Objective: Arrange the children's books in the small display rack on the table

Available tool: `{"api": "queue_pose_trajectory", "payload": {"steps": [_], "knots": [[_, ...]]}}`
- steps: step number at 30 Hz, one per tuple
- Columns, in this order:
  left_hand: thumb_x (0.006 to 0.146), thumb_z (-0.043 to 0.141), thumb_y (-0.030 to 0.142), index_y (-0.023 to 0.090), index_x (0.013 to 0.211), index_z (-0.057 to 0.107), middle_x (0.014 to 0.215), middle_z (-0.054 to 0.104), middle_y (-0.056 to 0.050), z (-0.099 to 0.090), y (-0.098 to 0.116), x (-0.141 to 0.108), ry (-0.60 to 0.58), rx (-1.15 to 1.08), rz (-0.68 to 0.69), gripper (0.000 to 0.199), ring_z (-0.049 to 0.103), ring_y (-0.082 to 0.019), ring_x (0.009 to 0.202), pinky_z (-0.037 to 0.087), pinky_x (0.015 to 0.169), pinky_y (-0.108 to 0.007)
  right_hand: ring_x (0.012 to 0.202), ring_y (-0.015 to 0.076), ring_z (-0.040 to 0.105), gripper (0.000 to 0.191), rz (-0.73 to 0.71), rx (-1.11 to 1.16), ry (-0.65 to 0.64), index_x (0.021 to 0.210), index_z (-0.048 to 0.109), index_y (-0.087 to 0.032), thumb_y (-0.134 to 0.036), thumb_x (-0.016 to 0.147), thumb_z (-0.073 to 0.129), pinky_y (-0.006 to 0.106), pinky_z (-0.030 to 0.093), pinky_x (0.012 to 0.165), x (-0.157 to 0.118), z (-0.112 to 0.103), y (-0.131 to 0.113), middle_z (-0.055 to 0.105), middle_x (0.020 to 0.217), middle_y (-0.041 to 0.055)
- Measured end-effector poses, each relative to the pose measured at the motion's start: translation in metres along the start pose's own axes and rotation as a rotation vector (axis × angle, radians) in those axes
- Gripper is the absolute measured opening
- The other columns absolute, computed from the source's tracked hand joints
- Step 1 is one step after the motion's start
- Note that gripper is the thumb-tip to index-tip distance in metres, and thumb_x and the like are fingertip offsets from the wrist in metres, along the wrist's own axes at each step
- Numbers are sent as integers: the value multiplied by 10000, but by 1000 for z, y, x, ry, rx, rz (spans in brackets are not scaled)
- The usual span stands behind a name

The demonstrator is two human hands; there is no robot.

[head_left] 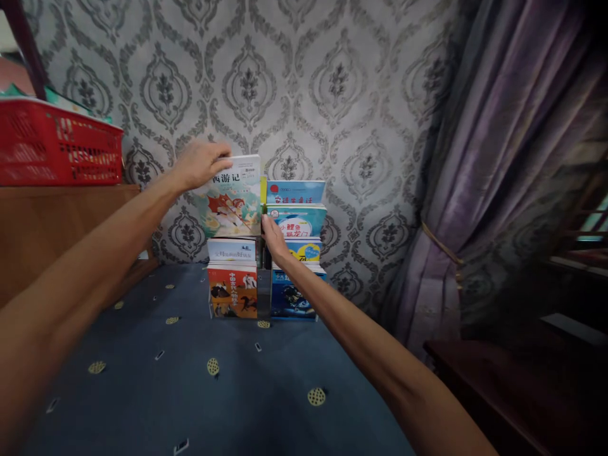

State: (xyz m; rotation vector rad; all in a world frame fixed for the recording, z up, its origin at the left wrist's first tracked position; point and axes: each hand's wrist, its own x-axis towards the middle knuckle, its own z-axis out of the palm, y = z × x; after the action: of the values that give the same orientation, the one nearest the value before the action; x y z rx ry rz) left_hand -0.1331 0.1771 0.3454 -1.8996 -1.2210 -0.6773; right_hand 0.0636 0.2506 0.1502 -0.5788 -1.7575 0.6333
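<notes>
A white-topped picture book (230,202), with a red-caped figure on its cover, is raised above the left stack of books. My left hand (204,166) grips its upper left corner, fingers over the top edge. At the book's lower right edge, my right hand (273,239) closes on it; some of its fingers are hidden. Below stand a pale book (232,251) and an orange book (232,291) in tiers. To the right, partly behind my right wrist, are a light-blue book (295,190), a teal book (304,218), a yellow-and-blue book (308,251) and a dark-blue book (289,297).
The books stand on a blue patterned cloth (166,386) against a grey damask wall (304,82). A red plastic basket (57,142) sits on a wooden cabinet (61,234) at left. A purple curtain (441,272) hangs at right, near dark furniture (479,373).
</notes>
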Motion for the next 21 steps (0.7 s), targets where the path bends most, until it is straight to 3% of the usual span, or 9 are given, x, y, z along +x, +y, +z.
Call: {"api": "queue_pose_trajectory", "payload": {"steps": [5,11,21], "knots": [[942,461,407,283,1020,652,901,697,-45,16,3,2,59,-26,26,242,595,-238,920,420,804,-358,1292,270,542,539,-16,-144,27,1277,604,-175,-549,987,345,430,394,1106,-10,-6,-3,641,1335,136],[928,483,400,277,1010,653,910,699,-53,14,10,8,59,-50,25,226,606,-258,921,426,796,-382,1255,270,554,456,-161,-345,-2,1320,556,-126,-380,989,373,431,396,1107,-20,-8,-8,635,1288,178],[926,467,410,273,965,639,875,688,-41,13,18,6,20,-123,53,223,600,-234,898,412,781,-349,1304,268,550,468,-108,-280,-130,1375,523,-131,-295,971,353,453,404,1116,-13,-3,0,614,1383,151]]}}
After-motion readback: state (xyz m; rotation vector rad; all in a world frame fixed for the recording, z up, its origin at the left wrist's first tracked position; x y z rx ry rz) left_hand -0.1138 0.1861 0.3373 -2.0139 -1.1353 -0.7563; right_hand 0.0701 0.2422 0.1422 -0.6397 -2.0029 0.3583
